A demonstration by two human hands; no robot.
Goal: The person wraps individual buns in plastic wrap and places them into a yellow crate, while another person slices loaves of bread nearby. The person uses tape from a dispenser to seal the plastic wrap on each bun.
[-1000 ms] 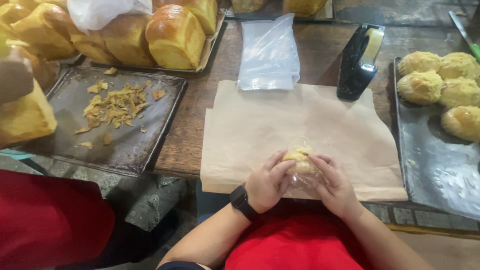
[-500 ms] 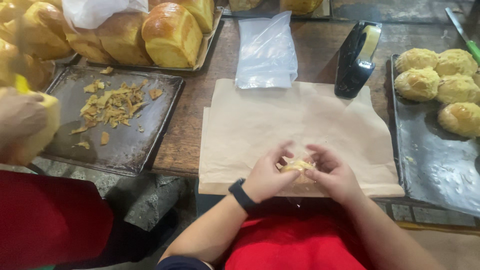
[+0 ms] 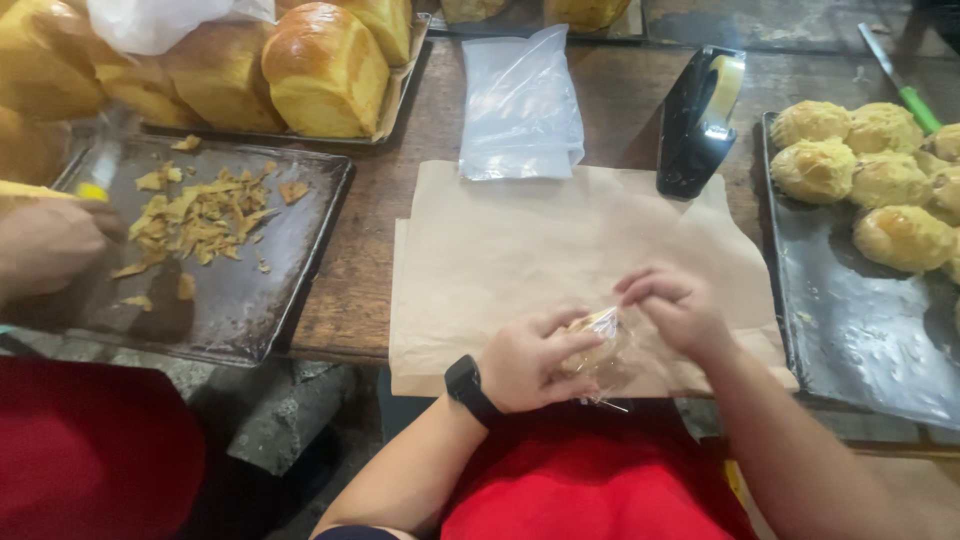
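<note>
Item: bagged bun (image 3: 597, 345), a small golden pastry inside clear plastic wrap, sitting at the near edge of the brown paper sheet (image 3: 520, 250), between both hands.

Left hand (image 3: 530, 360): lying just left of the bun, fingers curling around its left side and gripping it through the plastic; black wristband (image 3: 468, 388) showing on the wrist.

Right hand (image 3: 680, 305): hovering just right of and slightly beyond the bun, fingertips pressed together and pinching the loose plastic at the bun's top.

Surroundings: stack of clear plastic bags (image 3: 520, 105) lying beyond the paper; black tape dispenser (image 3: 700, 115) standing to the far right of it. Dark tray (image 3: 850, 340) on the right carrying round crumb-topped buns (image 3: 860, 165). Dark tray (image 3: 250, 290) on the left holding pastry flakes (image 3: 200, 215). Golden bread loaves (image 3: 320, 65) sitting on the far left. Another person's hand (image 3: 45, 245) resting at the left edge, over that tray.
</note>
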